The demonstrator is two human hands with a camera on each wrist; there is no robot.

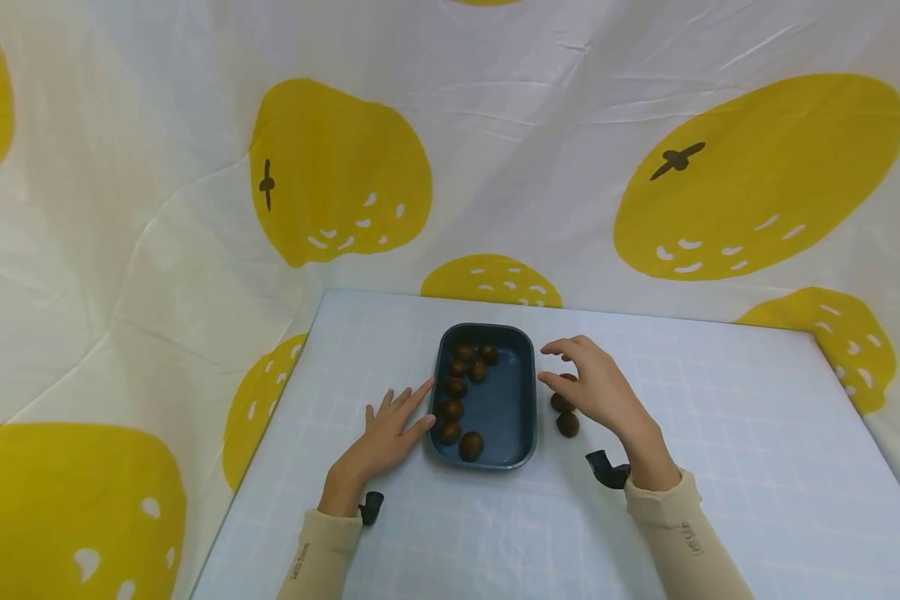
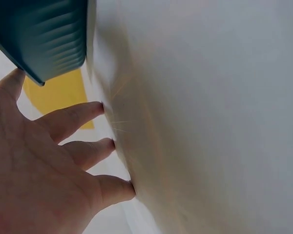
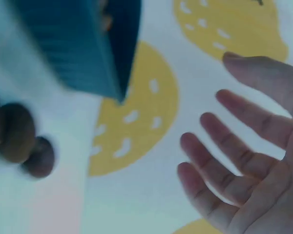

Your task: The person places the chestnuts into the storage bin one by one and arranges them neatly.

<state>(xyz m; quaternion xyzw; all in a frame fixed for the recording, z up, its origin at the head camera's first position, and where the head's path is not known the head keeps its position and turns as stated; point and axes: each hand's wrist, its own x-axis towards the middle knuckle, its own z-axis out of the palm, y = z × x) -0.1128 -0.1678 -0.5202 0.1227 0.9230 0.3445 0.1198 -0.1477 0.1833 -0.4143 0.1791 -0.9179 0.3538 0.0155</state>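
Observation:
A dark blue rectangular tray (image 1: 504,417) sits on the table with several dark brown, round, nut-like things (image 1: 471,446) inside, mostly along its left side. My left hand (image 1: 381,442) has its fingers spread, index finger and thumb at the tray's left rim. Seen from the left wrist, the other fingertips (image 2: 107,144) rest on the tabletop beside the tray's ribbed outer wall. To the right of the tray, my right hand (image 1: 596,385) hovers with fingers apart and nothing between them. Beneath it lie a few more brown round things (image 1: 567,424), partly covered by the hand.
A pale checked cloth (image 1: 720,433) covers the table. Behind it hangs a white curtain (image 1: 517,167) with large yellow fruit prints. Black straps (image 1: 607,471) show at both wrists, by the beige sleeves (image 1: 678,525).

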